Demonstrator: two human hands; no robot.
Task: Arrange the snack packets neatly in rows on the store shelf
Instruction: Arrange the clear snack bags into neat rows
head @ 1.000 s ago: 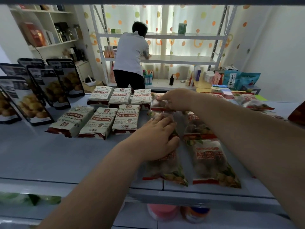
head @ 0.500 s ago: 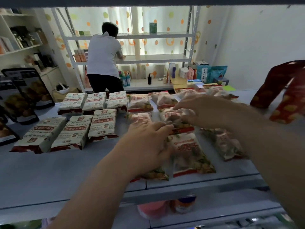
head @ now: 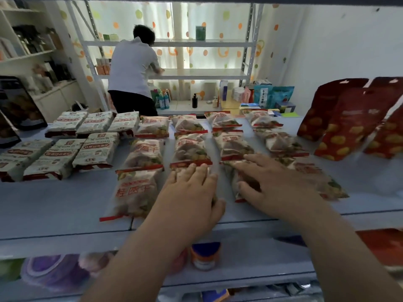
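Several clear snack packets with red trim lie in rows on the blue-grey shelf (head: 61,205); one front packet (head: 135,192) lies uncovered at the left of the group. My left hand (head: 192,192) rests flat on the front packet of the column beside it and hides most of it. My right hand (head: 272,184) lies with spread fingers on a tilted front packet (head: 237,184) one column further right. Another packet (head: 318,179) lies askew beside my right wrist. The rows behind, such as the packet (head: 192,149), sit fairly straight.
White-and-green packets (head: 93,153) fill the shelf's left side, with black pouches (head: 19,103) beyond. Red pouches (head: 349,127) stand at the right. A jar (head: 205,256) and purple items (head: 50,271) sit on the shelf below. A person (head: 133,70) works at a far rack.
My right hand has come back from the middle row onto a front packet. My left hand stays flat on its front packet. The view has swung right, showing more red pouches.
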